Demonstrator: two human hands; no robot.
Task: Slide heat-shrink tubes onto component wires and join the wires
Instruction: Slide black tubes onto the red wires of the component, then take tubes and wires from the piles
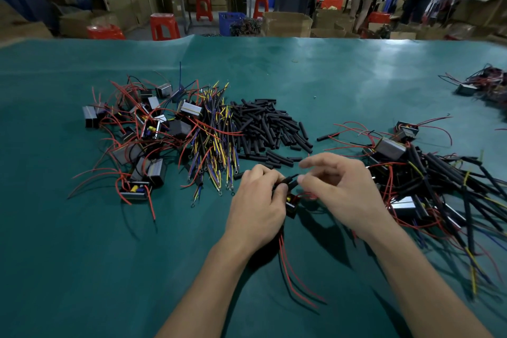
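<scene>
Head view: left hand (pixel 256 208) grips component (pixel 291 203) and black heat-shrink tube (pixel 285 182) near desk (pixel 82 255) centre. Right hand (pixel 340 189) fingers loosely curled at tube end; grasp cannot be confirmed. Tube light, soft, slippery: pinch mid-length. Red wires (pixel 290 269) thin, limp: hold near stripped end. Loose tube pile (pixel 269 129) far. No containers on desk.

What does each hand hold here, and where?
Left hand grips a black heat-shrink tube near its lower end; right hand appears to pinch its tip.
</scene>
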